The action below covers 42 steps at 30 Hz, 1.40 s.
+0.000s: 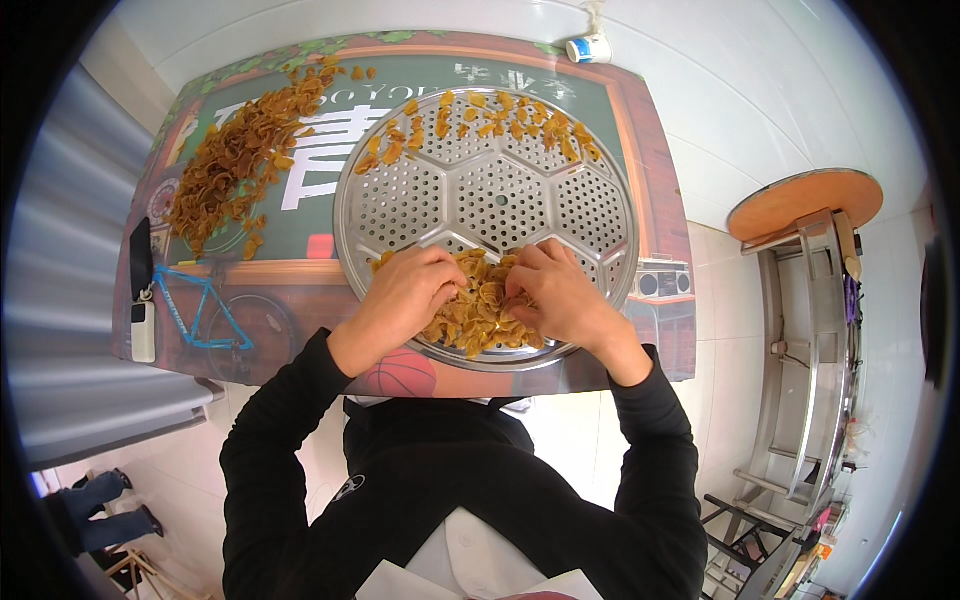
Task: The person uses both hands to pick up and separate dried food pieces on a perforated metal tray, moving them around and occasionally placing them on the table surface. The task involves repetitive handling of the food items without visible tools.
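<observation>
A round perforated metal steamer tray (501, 196) lies on the printed tabletop before me. At its near side is a heap of amber-brown dried slices (476, 330). My left hand (409, 296) is at the left side of this heap, its fingers curled and thumb close to the index finger. On the right side my right hand (559, 292) bends its fingers down into the slices. Whether either hand pinches a slice is hidden among the pieces. Separate slices (551, 127) lie scattered in an arc along the tray's far rim.
A larger pile of the same slices (240, 161) covers the table's left side. A white device on a black strap (143, 330) lies at the left edge. A paper cup (590, 49) rests on its side at the far edge. A metal rack (806, 337) stands right.
</observation>
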Each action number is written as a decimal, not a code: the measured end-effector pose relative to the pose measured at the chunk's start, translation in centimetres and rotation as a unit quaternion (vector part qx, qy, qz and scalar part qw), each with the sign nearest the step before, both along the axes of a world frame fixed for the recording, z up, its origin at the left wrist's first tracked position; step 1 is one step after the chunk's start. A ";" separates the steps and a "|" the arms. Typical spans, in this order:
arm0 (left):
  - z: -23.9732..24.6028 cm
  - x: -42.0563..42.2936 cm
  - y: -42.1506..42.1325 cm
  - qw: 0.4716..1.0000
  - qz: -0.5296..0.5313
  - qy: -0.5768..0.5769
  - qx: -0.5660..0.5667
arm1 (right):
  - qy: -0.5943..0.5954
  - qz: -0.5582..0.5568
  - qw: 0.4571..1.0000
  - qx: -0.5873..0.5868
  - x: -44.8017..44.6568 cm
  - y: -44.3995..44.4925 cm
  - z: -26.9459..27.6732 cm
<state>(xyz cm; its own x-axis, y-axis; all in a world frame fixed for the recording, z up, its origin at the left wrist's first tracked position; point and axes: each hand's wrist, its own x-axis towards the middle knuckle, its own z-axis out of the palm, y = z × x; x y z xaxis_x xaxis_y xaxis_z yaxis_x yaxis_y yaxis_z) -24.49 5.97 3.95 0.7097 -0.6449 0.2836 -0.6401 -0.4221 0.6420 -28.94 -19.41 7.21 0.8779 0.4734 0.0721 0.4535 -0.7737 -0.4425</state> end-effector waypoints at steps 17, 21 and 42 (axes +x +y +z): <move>1.0 0.5 0.3 0.993 0.048 0.097 -0.035 | 0.132 -0.089 0.971 0.176 1.2 0.0 0.5; 1.1 1.0 0.2 0.989 0.053 0.126 -0.054 | 0.140 -0.128 0.964 0.188 1.9 -0.2 0.4; -0.8 13.2 -4.6 0.997 0.066 -0.027 -0.031 | 0.116 -0.214 0.922 0.300 13.7 -1.6 -3.7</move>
